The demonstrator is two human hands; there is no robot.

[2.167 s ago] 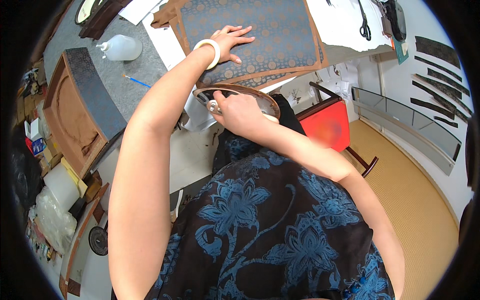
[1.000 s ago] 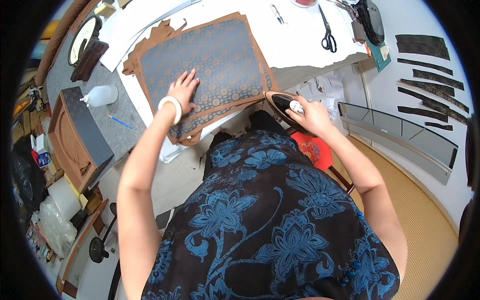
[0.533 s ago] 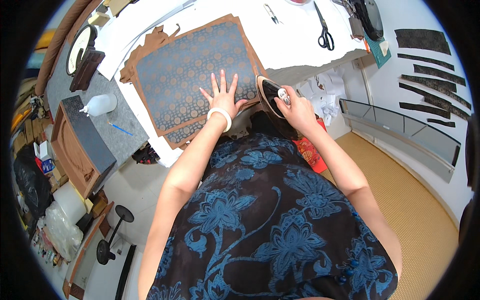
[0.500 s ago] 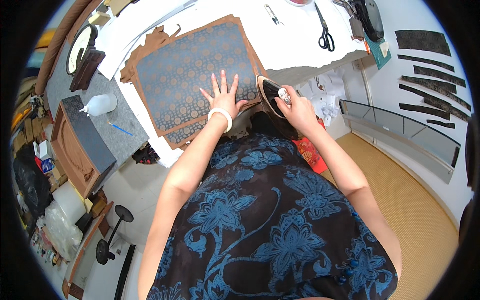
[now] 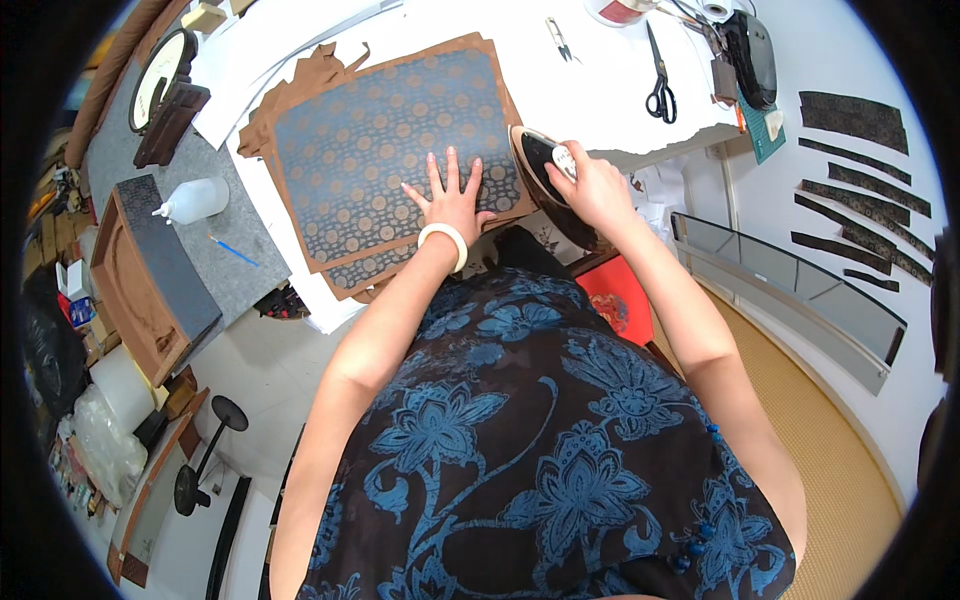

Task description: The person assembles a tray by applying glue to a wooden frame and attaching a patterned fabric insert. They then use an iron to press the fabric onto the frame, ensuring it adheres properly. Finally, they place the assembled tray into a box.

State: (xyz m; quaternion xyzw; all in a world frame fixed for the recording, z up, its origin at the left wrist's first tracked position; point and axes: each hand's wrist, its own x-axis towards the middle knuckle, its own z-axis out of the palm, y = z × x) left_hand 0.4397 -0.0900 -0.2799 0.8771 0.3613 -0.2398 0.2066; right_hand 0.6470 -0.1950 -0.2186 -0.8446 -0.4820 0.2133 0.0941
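Note:
A rectangle of dark blue-grey fabric (image 5: pixel 370 130) with round brown motifs and a brown border lies on the white work table. My left hand (image 5: pixel 453 200), with a white bangle at the wrist, presses flat on its lower right part, fingers spread. The handle of a clothes iron (image 5: pixel 538 150) is in my right hand (image 5: pixel 590 190). The iron's tip points away from me, and its edge is at the fabric's right border. Crumpled brown fabric (image 5: pixel 290 95) sticks out beyond the upper left of the rectangle. The iron's soleplate is hidden from view.
Black scissors (image 5: pixel 660 95) and small thread snips (image 5: pixel 560 45) lie on the table's far right. At left, a squeeze bottle (image 5: pixel 198 201) and a blue brush (image 5: pixel 235 252) rest on a grey surface beside a brown wooden tray (image 5: pixel 135 280). A red seat (image 5: pixel 620 300) is below the iron.
The iron has shifted slightly up and left along the fabric's right border, with my right hand on it. My left hand stays pressed on the fabric. The view has moved a little.

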